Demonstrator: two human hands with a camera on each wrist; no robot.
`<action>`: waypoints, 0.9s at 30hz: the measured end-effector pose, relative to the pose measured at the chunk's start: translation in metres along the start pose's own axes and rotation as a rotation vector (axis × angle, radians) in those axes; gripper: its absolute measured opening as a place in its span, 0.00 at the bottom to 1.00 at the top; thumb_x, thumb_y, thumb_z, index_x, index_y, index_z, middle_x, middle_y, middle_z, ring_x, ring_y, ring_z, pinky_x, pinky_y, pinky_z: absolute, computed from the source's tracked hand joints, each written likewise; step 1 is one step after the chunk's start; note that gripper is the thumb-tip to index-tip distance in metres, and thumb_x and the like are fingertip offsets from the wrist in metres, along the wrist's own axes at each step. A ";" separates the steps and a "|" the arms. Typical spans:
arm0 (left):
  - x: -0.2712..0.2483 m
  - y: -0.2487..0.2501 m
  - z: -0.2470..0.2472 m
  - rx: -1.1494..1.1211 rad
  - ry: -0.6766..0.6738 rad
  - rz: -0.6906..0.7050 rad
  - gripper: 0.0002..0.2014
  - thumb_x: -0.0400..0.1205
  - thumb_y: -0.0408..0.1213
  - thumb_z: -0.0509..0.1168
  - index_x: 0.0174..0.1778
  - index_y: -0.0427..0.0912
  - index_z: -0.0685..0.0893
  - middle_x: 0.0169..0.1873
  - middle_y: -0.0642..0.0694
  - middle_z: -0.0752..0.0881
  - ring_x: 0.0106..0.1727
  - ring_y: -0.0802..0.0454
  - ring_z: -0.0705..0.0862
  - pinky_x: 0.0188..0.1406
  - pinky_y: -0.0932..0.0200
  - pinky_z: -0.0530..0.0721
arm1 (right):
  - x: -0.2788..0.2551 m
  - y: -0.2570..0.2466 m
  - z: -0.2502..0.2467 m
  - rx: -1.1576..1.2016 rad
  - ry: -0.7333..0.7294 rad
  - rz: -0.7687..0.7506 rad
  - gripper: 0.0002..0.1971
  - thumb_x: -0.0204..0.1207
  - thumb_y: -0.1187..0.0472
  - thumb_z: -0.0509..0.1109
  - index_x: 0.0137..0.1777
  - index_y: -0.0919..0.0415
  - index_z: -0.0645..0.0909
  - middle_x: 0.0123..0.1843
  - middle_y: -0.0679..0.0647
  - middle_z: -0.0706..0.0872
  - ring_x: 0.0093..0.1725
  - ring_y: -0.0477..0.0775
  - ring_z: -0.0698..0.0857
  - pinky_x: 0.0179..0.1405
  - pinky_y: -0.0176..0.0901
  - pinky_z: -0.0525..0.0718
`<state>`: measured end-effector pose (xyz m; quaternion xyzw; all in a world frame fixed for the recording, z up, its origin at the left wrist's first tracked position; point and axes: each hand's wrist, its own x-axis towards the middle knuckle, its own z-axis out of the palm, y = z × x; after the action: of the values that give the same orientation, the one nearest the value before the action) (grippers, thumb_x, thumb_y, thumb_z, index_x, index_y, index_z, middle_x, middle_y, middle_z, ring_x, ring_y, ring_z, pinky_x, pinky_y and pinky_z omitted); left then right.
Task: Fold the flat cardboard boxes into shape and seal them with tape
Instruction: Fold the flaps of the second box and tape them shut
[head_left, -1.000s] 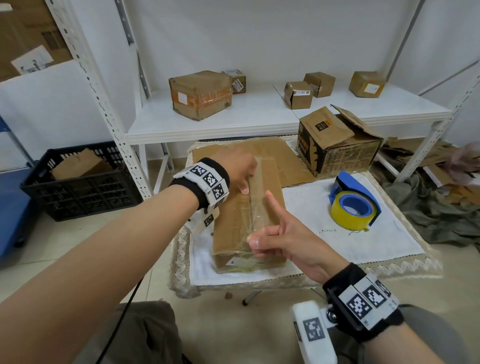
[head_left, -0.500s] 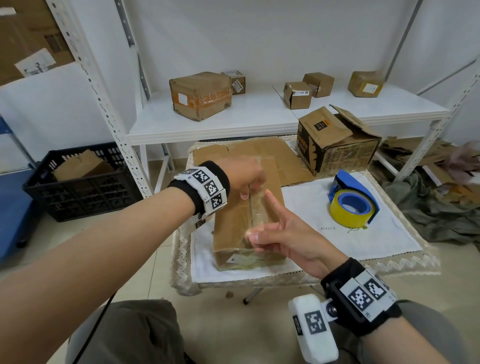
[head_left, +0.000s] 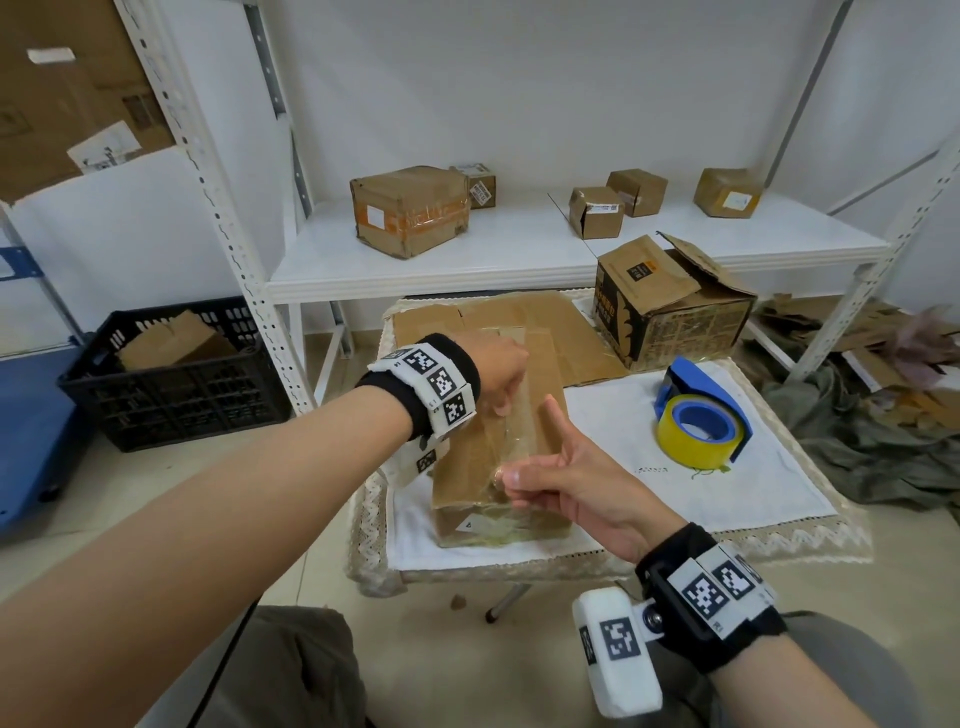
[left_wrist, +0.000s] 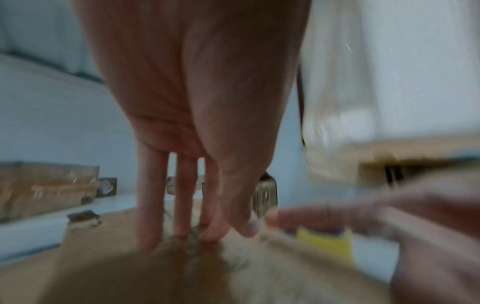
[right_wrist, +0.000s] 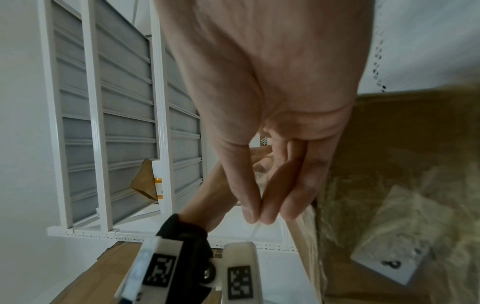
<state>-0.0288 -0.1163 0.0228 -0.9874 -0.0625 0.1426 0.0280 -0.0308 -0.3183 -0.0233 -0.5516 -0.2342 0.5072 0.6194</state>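
- A white metal shelving unit (head_left: 519, 260) is being shown at the back of the head view, with five closed cardboard boxes standing on its shelf; the biggest one (head_left: 410, 210) is being crossed by an orange band.
- A small table covered by a white cloth (head_left: 769, 483) is being seen in front of the shelf.
- A black plastic crate (head_left: 171, 384) holding folded cardboard is being seen on the floor to the left.
- A printed box with open flaps (head_left: 670, 306) is being shown at the table's far right corner.
- Flattened cardboard sheets (head_left: 566, 332) are being shown lying at the table's far edge.
- The folded cardboard box (head_left: 488, 467) is being worked on at the table's left side, lengthwise away from the person, with clear tape (head_left: 514, 431) lying along its top seam.
- A yellow tape roll in a blue dispenser (head_left: 701, 415) is being seen on the cloth to the right of this box, apart from it.
- The left hand (head_left: 493, 369) is being laid on the box's far half, its straight fingers (left_wrist: 182, 205) being pressed onto the top; the left wrist view is blurred.
- The right hand (head_left: 576, 483) is being held at the box's near end, with the tape's end being pinched between thumb and fingertips (right_wrist: 267, 214), and the index finger being stretched out over the box.
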 end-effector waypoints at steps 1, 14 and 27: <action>-0.002 -0.002 0.001 -0.063 -0.003 -0.015 0.06 0.81 0.44 0.74 0.45 0.47 0.90 0.49 0.50 0.90 0.49 0.48 0.88 0.55 0.47 0.87 | -0.001 0.000 0.000 0.002 0.000 -0.001 0.64 0.66 0.75 0.78 0.90 0.48 0.37 0.49 0.67 0.93 0.38 0.55 0.90 0.46 0.46 0.92; -0.017 -0.003 0.012 -0.237 -0.028 -0.030 0.14 0.74 0.36 0.81 0.52 0.52 0.87 0.62 0.47 0.86 0.62 0.45 0.84 0.64 0.44 0.83 | 0.000 0.007 -0.001 0.003 0.056 -0.066 0.59 0.76 0.75 0.76 0.90 0.47 0.35 0.49 0.67 0.93 0.36 0.53 0.89 0.45 0.45 0.92; -0.014 -0.009 0.018 -0.263 0.000 -0.038 0.13 0.77 0.34 0.78 0.56 0.49 0.90 0.69 0.46 0.85 0.68 0.45 0.82 0.69 0.43 0.80 | 0.003 0.008 0.001 -0.010 0.080 -0.065 0.55 0.75 0.74 0.78 0.91 0.52 0.44 0.44 0.63 0.93 0.37 0.52 0.89 0.49 0.44 0.91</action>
<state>-0.0480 -0.1089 0.0095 -0.9812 -0.0994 0.1328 -0.0991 -0.0331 -0.3160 -0.0312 -0.5667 -0.2295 0.4633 0.6415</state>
